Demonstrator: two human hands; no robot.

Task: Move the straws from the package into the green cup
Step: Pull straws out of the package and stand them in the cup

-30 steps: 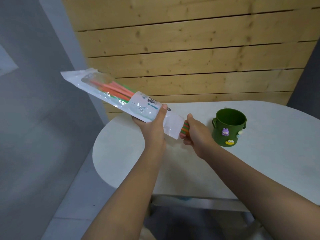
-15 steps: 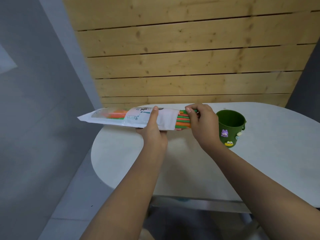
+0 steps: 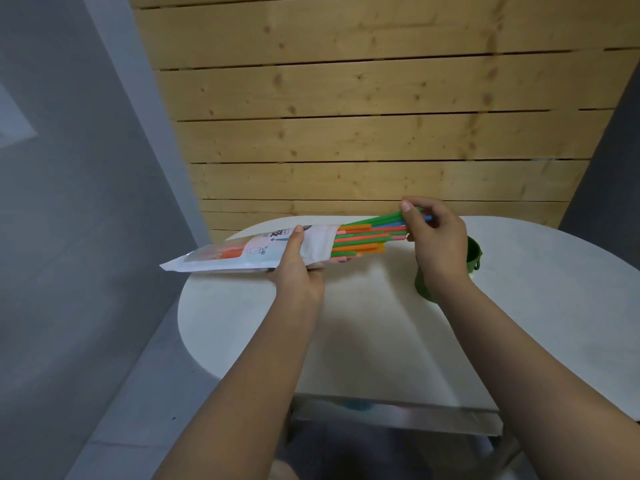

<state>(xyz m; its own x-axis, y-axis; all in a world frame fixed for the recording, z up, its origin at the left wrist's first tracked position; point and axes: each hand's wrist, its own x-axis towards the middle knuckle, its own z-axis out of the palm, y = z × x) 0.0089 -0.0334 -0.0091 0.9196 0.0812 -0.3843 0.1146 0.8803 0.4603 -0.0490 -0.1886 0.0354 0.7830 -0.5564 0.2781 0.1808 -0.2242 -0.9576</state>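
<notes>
While the left hand (image 3: pixel 294 268) clamps the flat plastic package (image 3: pixel 249 252) at mid-frame, orange, green and pink straws (image 3: pixel 363 237) fan out of its open end. The right hand (image 3: pixel 433 237) pinches their tips. Behind that wrist, right of centre, the green cup (image 3: pixel 472 252) stands half hidden on the smooth white table (image 3: pixel 346 334), before a wooden plank wall (image 3: pixel 346 116).

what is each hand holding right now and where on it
The left hand grips the package near its open end; the right hand pinches the straws by their pulled-out tips.
</notes>
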